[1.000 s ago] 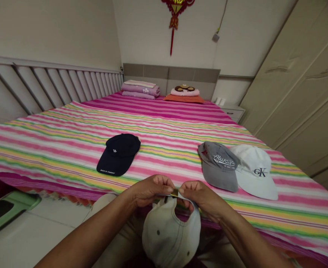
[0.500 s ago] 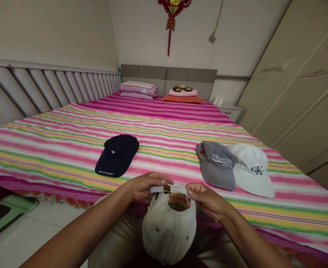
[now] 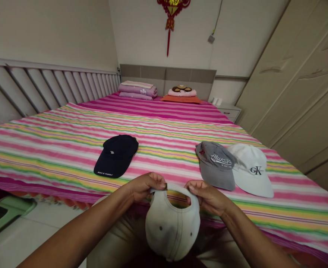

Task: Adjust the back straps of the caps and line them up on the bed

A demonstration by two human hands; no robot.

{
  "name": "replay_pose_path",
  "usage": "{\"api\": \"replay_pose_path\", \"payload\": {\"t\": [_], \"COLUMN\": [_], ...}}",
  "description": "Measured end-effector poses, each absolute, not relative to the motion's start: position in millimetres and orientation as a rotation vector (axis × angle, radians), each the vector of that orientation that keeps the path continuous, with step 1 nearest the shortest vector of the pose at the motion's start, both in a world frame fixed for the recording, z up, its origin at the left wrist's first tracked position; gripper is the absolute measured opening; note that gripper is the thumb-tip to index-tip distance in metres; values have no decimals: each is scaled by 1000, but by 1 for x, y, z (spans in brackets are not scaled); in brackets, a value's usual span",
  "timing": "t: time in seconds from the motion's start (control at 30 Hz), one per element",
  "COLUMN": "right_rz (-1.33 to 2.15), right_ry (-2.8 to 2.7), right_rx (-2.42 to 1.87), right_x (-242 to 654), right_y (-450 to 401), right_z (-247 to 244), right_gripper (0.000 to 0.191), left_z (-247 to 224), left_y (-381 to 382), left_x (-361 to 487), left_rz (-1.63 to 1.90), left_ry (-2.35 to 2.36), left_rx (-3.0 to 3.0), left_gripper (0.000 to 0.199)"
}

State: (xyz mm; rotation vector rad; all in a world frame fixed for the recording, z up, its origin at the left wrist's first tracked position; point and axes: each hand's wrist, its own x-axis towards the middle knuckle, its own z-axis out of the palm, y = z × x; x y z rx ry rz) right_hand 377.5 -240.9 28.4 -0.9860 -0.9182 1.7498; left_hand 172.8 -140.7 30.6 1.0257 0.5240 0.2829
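A pale baseball cap [image 3: 173, 230] hangs between my hands above my lap, its back opening and adjustment strap turned up toward the bed. My left hand [image 3: 148, 186] pinches the strap by its small metal buckle. On the other side of the opening, my right hand [image 3: 207, 195] grips the strap's base at the cap's edge, with some fingers hidden behind the fabric. Farther off on the bed, a dark navy cap [image 3: 119, 154] lies to the left. A grey cap [image 3: 217, 163] with "Always" lettering lies to the right, against a white cap [image 3: 252, 169] marked CK.
The caps rest on a bed with a striped cover [image 3: 164, 137]. Folded purple bedding [image 3: 138, 91] and a pink and orange pile [image 3: 182, 95] sit by the headboard [image 3: 190, 78]. A green stool [image 3: 10, 212] stands at lower left, a wardrobe [image 3: 298, 85] at right.
My left hand has shifted along the strap to its buckle, and the loose strap end that stuck out leftward is now mostly covered. The pale cap has moved slightly right.
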Motion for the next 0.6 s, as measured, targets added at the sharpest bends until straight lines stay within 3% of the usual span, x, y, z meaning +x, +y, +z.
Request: {"api": "replay_pose_path", "payload": {"t": [0.17, 0.27, 0.4, 0.6], "right_rz": [1928, 1832, 1640, 1436], "right_ry": [-992, -931, -802, -771], "right_rx": [-925, -865, -779, -834], "right_x": [384, 380, 371, 370], "right_y": [-241, -243, -243, -235], "right_z": [27, 35, 61, 75], "right_gripper": [36, 40, 33, 28], "left_z": [38, 50, 55, 32], "left_y": [-137, -134, -131, -142], "left_x": [174, 173, 172, 177], "left_rz": [319, 348, 338, 503], "left_ry": [495, 414, 280, 273], "left_rx": [929, 889, 902, 874], "left_gripper": [16, 20, 48, 46]}}
